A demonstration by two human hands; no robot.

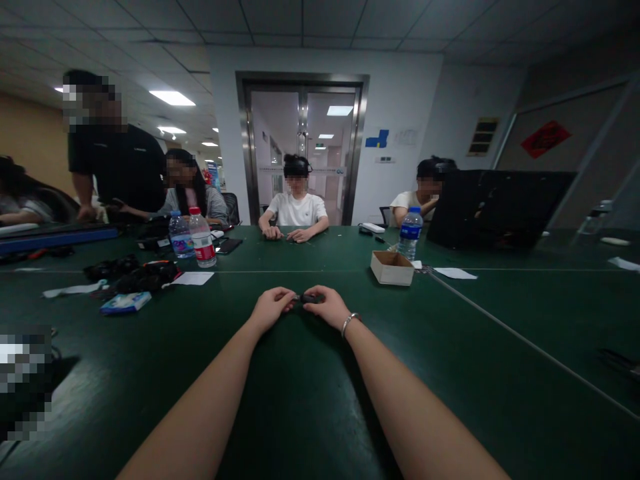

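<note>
Forearms (210,387) stretch over a green table (300,413), a silver bracelet (350,325) circling the right wrist. Both hands come close together ahead, fingertips nearly meeting. The right hand (327,307) is pinched on a small dark object (309,299), which sits between the two hands. The left hand (274,308) has its fingers drawn together beside the object's left end; whether they grip it, I cannot tell. Left of the hands lies a blue-and-white packet (125,303); to the right stands an open cardboard box (394,274), just before a blue-capped water bottle (410,233). Across the table sits a person in a white T-shirt (300,209), before glass double doors (325,150).
</note>
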